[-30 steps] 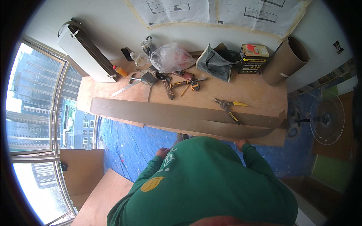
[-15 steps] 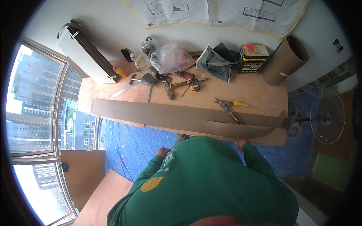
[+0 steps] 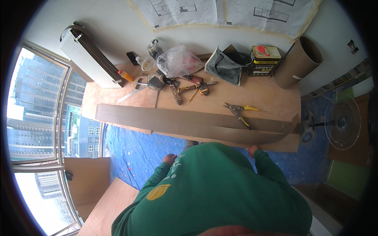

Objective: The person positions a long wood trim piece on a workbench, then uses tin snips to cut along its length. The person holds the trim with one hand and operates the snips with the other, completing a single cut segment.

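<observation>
Right hand point(image 3: 252, 149) at the brown strip point(image 3: 189, 122) near edge; fingers' grip untellable.

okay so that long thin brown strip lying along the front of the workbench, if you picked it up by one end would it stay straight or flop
The long brown strip would probably droop: it looks very thin for its length and lies flat on the workbench. It seems light for its size. Its smooth face might let it slide when pushed, though the yellow-handled snips resting on it could drag.

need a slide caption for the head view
Right hand at the workbench edge by brown laminate strips, left hand off it, snips beyond.
</observation>
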